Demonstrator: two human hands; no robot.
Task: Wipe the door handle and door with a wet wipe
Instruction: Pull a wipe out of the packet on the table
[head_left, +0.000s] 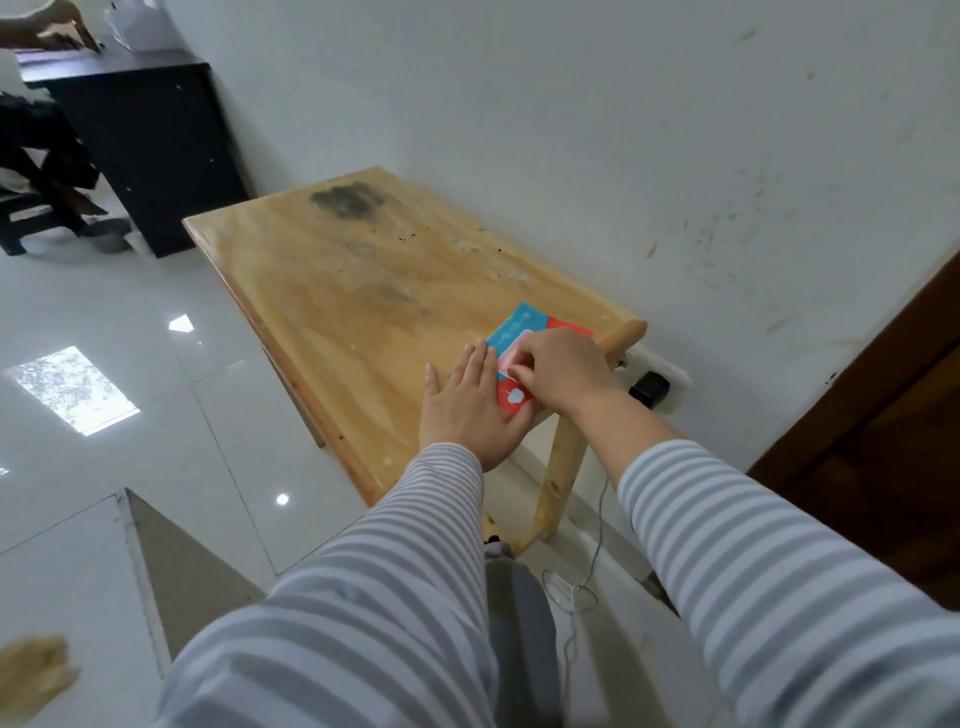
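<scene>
A flat blue and red wet wipe pack (522, 325) lies near the right end of a wooden table (332, 291). My left hand (467, 408) rests flat on the pack's near left part, fingers spread, pressing it down. Over the middle of the pack, my right hand (558, 371) pinches its pale flap between fingertips. The dark brown door (898, 467) stands at the right edge of the view; its handle is out of view.
The table stands against a scuffed white wall (571, 130). A black plug and white cable (649, 389) hang by the table's right leg. A black cabinet (150, 145) and a chair stand at the far left. Glossy white floor tiles lie to the left.
</scene>
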